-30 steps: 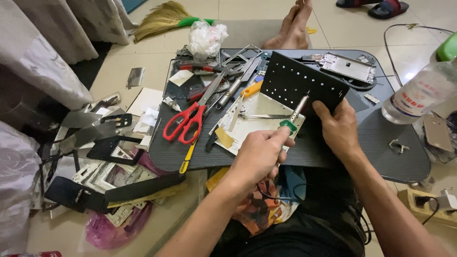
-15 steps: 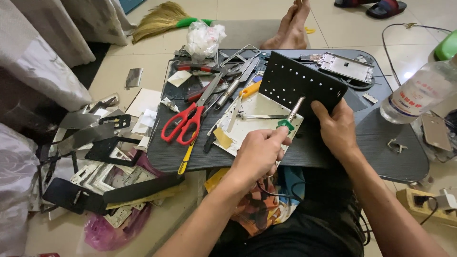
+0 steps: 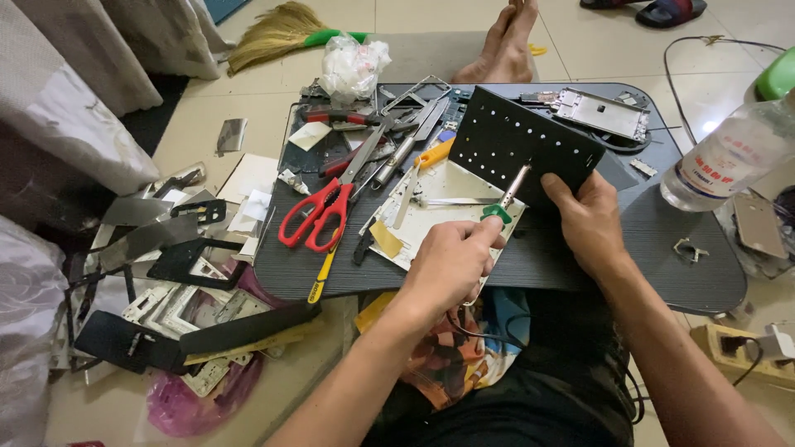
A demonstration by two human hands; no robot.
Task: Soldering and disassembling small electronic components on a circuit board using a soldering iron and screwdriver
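The left hand is closed in a fist around the green handle of a soldering iron, whose metal shaft angles up and away from the knuckles. Just beside it, the right hand grips the near edge of a black perforated box, fingers curled over it. Beyond the left fist lie tweezers, then red-handled scissors.

A pale beige tiled floor spreads around a low dark grey table with rounded corners. Light patterned curtains hang at the far left. A straw broom with a green handle lies far off. Soft daylight glares on tiles at the far right.
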